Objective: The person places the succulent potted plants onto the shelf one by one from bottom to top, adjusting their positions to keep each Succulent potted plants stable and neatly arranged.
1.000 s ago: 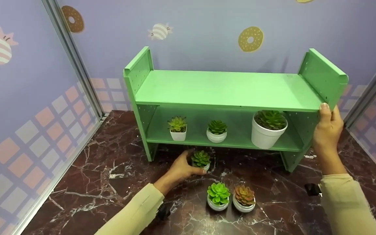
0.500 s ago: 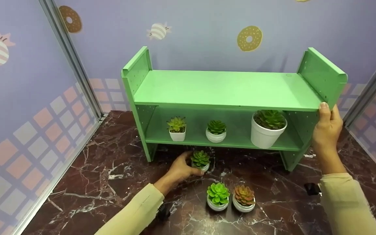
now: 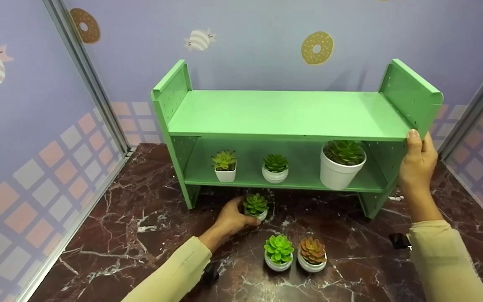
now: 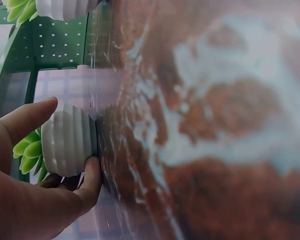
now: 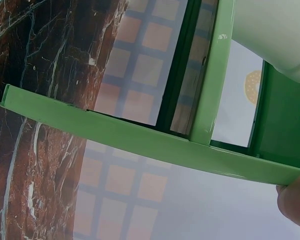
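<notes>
In the head view, my left hand [image 3: 232,218] curls round a small succulent [image 3: 255,205] in a white pot, in front of the shelf. Close up in the left wrist view, thumb and fingers lie on either side of its ribbed white pot [image 4: 70,140], whose base is at the marble surface. My right hand [image 3: 420,164] grips the right side panel of the green two-tier shelf [image 3: 296,113], thumb on the front edge; the fingers behind are partly hidden. In the right wrist view, only a bit of the hand [image 5: 296,202] shows beside the panel's edge [image 5: 140,147].
On the lower tier stand a square-potted succulent [image 3: 225,167], a round-potted one [image 3: 275,169] and a large white pot [image 3: 338,170] with a green plant. Nearer me on the marble table [image 3: 141,256] are a bright green succulent [image 3: 279,251] and a reddish one [image 3: 312,253]. Patterned walls enclose the table.
The head view has shifted slightly, so everything appears a little further left. Both hands keep their holds, and the pots stay in place relative to the shelf.
</notes>
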The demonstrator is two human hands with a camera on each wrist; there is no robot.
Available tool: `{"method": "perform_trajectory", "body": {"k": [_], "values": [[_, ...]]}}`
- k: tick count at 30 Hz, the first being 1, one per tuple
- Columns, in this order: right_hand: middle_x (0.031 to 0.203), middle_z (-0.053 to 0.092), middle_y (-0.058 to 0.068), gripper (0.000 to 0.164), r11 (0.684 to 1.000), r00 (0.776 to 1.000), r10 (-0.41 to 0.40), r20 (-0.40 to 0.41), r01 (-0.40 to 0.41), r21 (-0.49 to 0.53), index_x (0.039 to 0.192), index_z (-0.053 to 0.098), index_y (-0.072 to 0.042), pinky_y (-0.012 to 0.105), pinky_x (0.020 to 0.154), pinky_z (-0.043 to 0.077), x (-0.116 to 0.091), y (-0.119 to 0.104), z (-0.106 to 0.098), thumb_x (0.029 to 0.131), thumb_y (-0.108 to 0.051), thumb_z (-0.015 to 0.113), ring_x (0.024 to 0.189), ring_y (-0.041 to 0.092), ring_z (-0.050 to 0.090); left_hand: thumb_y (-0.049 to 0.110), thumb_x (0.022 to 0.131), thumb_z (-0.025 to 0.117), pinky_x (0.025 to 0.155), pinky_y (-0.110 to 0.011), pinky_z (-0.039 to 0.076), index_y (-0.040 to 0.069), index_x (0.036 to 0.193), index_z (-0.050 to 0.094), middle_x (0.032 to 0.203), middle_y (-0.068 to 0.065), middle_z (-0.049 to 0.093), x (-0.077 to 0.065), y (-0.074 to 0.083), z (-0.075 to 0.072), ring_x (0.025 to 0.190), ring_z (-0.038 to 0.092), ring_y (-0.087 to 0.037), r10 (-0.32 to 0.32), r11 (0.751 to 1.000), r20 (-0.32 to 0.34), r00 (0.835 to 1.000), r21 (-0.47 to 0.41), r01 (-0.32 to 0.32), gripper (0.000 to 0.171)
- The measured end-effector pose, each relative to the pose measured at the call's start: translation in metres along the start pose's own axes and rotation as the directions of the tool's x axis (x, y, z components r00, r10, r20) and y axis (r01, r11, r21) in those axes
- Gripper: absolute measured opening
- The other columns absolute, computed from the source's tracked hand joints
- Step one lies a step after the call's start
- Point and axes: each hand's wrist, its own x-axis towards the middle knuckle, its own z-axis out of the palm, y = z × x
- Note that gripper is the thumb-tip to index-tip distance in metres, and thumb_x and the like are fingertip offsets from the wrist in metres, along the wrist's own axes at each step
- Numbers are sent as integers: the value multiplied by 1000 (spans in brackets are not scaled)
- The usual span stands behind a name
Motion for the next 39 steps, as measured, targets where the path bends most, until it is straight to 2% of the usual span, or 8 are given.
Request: {"method": "perform_trajectory", "body": {"k": [6,13,16,23,29,35,39], "values": [[98,57,10,21,1000,1000,7,-27,-7,-4,104,63,-3,23,77,38,0,0,1,94,-15,49,92,19,47,11,61,84,92,-40,39,-2,131,44,124,-15,50,1,-1,0,113,46,-29,12,1000,13,1000,0,-12,82],[98,58,8,22,1000,1000,9,-28,-10,-16,107,63,-3,23,76,40,0,2,0,94,-16,50,91,17,49,10,59,85,92,-39,39,-2,129,46,120,-15,53,2,-1,1,110,48,-28,21,1000,-3,1000,13,-21,81],[101,58,7,24,1000,1000,6,-21,-6,-10,111,61,-2,23,81,40,0,2,-1,94,-15,49,96,17,48,11,59,84,92,-39,39,-3,129,46,121,-15,53,2,0,2,111,48,-28,15,1000,-11,1000,23,-15,81],[90,55,4,16,999,1000,2,-24,-3,-41,97,61,-6,24,77,39,2,4,-1,95,-15,48,89,15,46,10,59,84,91,-38,40,-1,126,50,115,-12,56,2,1,2,106,51,-25,36,999,-19,999,28,-35,77],[95,56,5,19,999,1000,0,-20,0,-35,103,62,-5,23,83,38,1,2,-1,95,-15,48,95,17,46,10,59,84,92,-39,39,-3,129,47,121,-14,53,-1,2,2,111,48,-28,33,998,-12,999,49,-32,81],[93,54,6,19,996,1000,13,-14,-14,-92,95,60,-6,23,81,36,1,0,-1,95,-19,47,92,17,45,12,59,85,91,-37,40,-1,128,49,118,-12,54,-3,5,2,109,49,-25,29,999,7,1000,34,-29,79],[103,57,6,23,996,1000,19,-13,-20,-85,107,62,-6,23,84,37,0,-1,-2,95,-19,47,98,18,47,13,59,86,91,-38,40,-1,127,49,118,-12,54,-5,7,1,108,49,-24,20,999,5,1000,32,-21,79]]}}
